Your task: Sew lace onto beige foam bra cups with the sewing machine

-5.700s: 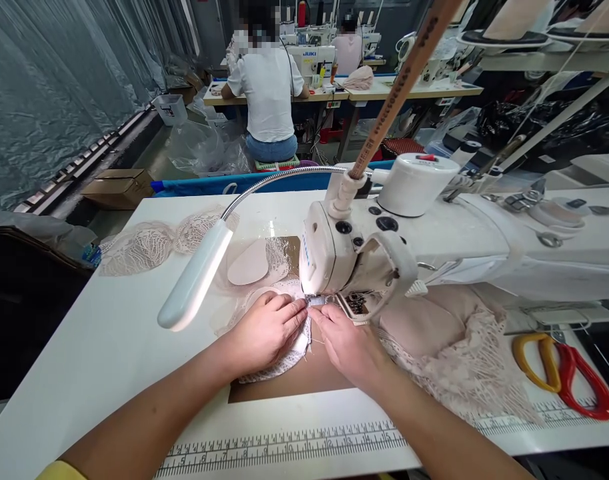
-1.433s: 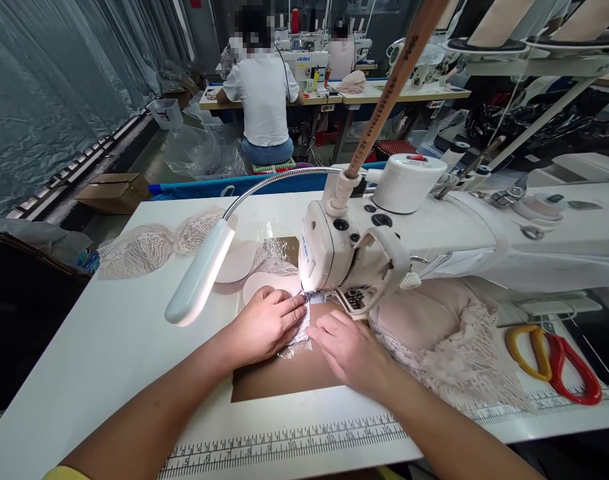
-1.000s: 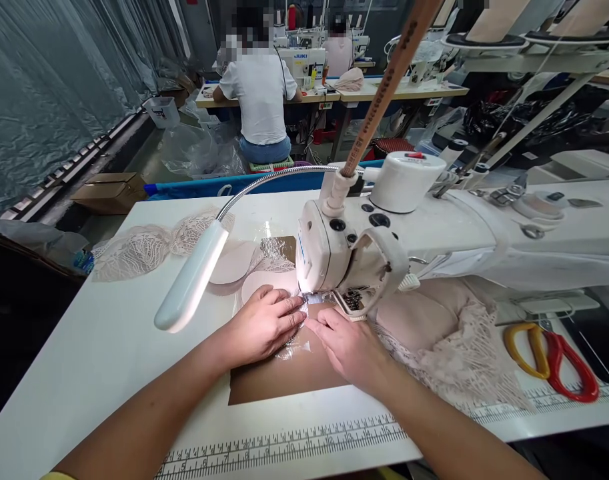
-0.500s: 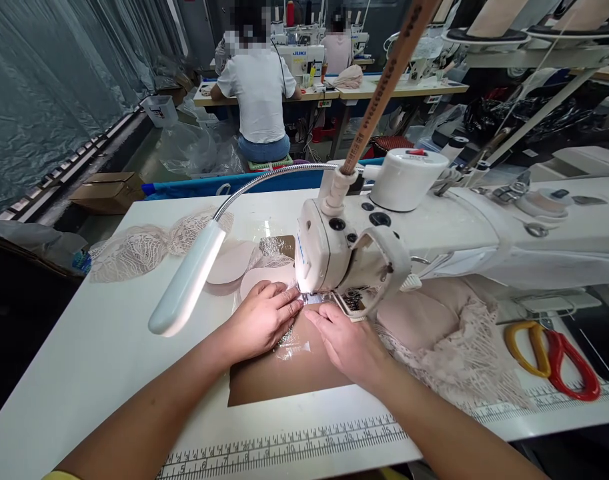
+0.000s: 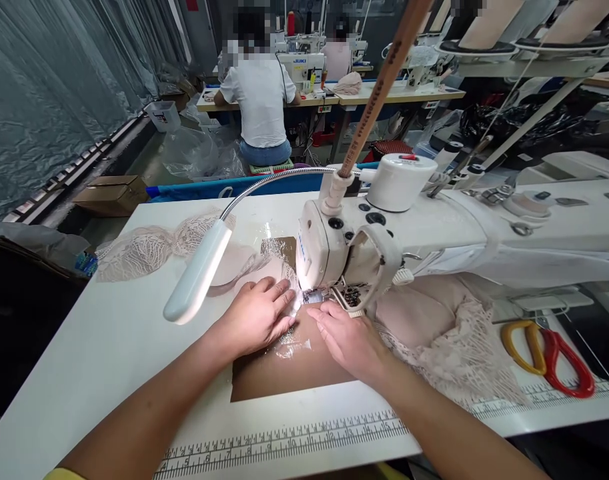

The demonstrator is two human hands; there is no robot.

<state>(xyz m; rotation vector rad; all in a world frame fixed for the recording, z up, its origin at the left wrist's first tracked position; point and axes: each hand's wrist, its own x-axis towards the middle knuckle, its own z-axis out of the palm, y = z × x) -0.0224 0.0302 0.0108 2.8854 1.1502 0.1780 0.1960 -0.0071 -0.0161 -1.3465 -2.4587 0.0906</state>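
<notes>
- A ruler strip (image 5: 284,443) runs along the near edge of the white surface (image 5: 109,347).
- The left hand (image 5: 257,317) lies flat, fingers slightly apart, pressing the lace piece (image 5: 283,265) down just left of the presser foot (image 5: 311,295).
- The right hand (image 5: 349,340) rests just right of it, fingers straight and together, tips on the surface at the foot; it grips nothing.
- The lace piece sits under the foot and trails to the far side.
- This looks like feeding a seam through the machine (image 5: 334,247); feeding further calls for flat, even pressure and fingertips clear of the needle.
- A lace heap (image 5: 449,347) and scissors (image 5: 549,353) lie to the right.
- A lamp (image 5: 197,273) hangs left of the hands, with lace cups (image 5: 149,247) beyond it.
- Far off, a person (image 5: 261,93) sits at another machine.
</notes>
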